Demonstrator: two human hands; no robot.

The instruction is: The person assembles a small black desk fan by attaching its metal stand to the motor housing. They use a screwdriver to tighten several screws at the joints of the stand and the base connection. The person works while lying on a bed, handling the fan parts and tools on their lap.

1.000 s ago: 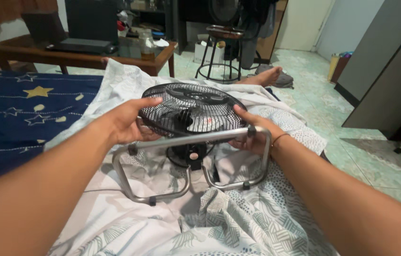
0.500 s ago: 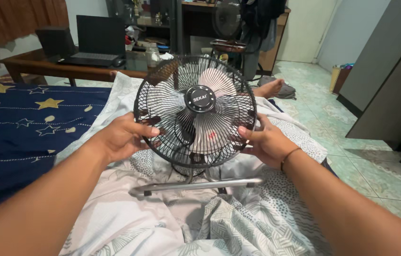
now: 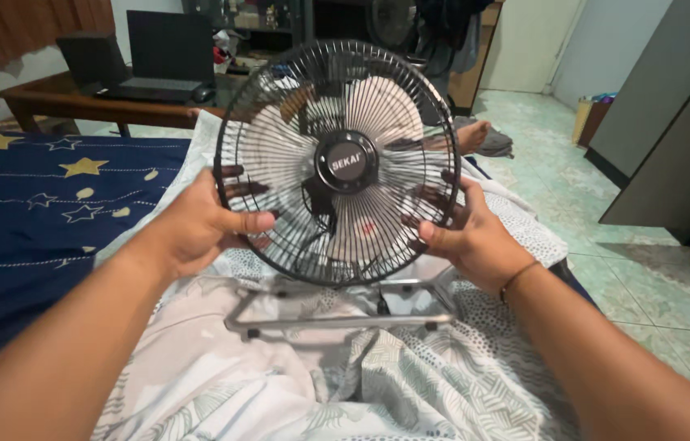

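Note:
A small floor fan [image 3: 337, 163] with a black wire grille and pale blades stands upright facing me, on a silver tube stand [image 3: 337, 320]. My left hand [image 3: 198, 224] grips the grille's left rim, thumb across the front wires. My right hand [image 3: 467, 233] grips the right rim, fingers wrapped behind it; a thin bracelet circles that wrist. The stand rests on a white patterned blanket [image 3: 410, 384] over my lap.
A dark blue sheet with yellow stars [image 3: 35, 204] lies to the left. Behind stands a wooden low table [image 3: 59, 98] carrying a laptop [image 3: 165, 49]. A bare foot [image 3: 471, 135] shows past the fan. Green tiled floor [image 3: 639, 269] and a grey cabinet [image 3: 672, 122] are at right.
The fan went from lying grille-flat with its stand toward me to upright and facing me. Both hands stayed on the grille's rim and lifted it slightly nearer.

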